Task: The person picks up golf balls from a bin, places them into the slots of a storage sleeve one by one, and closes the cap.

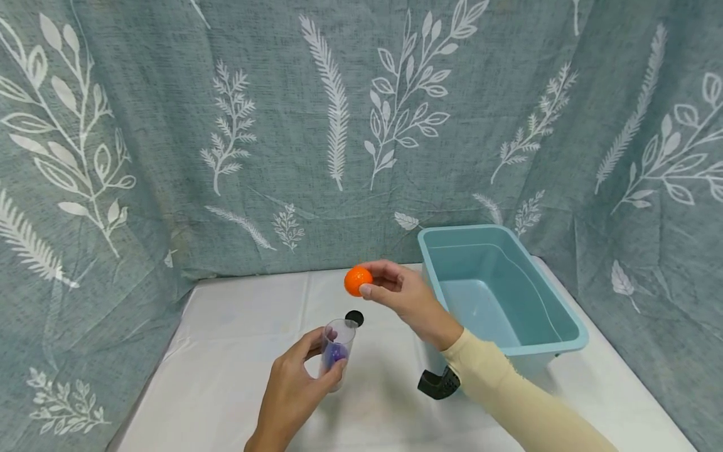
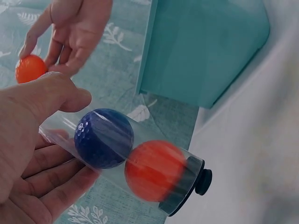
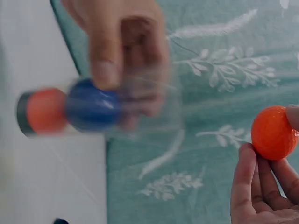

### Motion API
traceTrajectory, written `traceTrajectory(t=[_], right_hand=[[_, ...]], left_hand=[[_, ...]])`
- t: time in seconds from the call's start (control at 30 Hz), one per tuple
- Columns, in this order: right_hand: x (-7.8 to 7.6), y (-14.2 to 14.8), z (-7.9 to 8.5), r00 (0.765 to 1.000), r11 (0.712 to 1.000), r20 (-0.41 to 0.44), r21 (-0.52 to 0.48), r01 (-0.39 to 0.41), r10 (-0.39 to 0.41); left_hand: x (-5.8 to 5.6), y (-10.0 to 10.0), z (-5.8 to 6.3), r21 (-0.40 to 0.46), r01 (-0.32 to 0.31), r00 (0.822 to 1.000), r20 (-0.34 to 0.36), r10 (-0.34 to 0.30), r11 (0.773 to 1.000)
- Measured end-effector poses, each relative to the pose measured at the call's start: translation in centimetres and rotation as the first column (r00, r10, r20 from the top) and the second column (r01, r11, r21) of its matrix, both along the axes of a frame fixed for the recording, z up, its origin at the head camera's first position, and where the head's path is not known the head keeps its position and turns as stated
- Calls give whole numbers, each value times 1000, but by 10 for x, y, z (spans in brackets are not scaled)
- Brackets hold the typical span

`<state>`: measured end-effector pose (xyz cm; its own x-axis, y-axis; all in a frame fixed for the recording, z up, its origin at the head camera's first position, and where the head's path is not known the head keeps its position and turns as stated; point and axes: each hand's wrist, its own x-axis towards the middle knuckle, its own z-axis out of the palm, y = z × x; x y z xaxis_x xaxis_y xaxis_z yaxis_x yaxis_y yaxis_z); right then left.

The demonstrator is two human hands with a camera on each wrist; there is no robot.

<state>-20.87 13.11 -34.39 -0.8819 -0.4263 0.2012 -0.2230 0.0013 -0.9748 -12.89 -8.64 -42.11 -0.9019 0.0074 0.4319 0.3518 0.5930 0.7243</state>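
My left hand (image 1: 296,380) grips a clear plastic tube (image 1: 339,329), its upper end open. In the left wrist view a blue golf ball (image 2: 103,138) and an orange-red ball (image 2: 155,171) sit inside it, above a black cap (image 2: 184,186) on the bottom end. Between thumb and fingertips, my right hand (image 1: 415,304) pinches an orange golf ball (image 1: 358,281), held up and apart from the tube. A round black cap (image 1: 354,318) shows just behind the tube's mouth in the head view. The right wrist view blurs the tube.
A teal plastic bin (image 1: 426,251) stands on the right, close beside my right forearm. White cloth (image 1: 237,326) covers the table. Teal leaf-patterned fabric (image 1: 350,138) hangs at the back and on both sides. A black device (image 1: 439,384) sits by my right wrist.
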Motion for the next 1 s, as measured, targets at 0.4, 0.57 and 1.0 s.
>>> traceTrajectory(t=[0.4, 0.57, 1.0], right_hand=[[12, -25, -37, 999, 999, 10, -5, -37, 37], [16, -30, -41, 999, 999, 7, 2, -45, 45], [23, -33, -52, 997, 997, -7, 10, -74, 74]], left_hand=[[-4, -2, 2, 14, 22, 999, -25, -21, 1000], [-3, -3, 3, 23, 2, 1000, 8, -2, 1000], [0, -6, 4, 41, -27, 1000, -4, 27, 999]])
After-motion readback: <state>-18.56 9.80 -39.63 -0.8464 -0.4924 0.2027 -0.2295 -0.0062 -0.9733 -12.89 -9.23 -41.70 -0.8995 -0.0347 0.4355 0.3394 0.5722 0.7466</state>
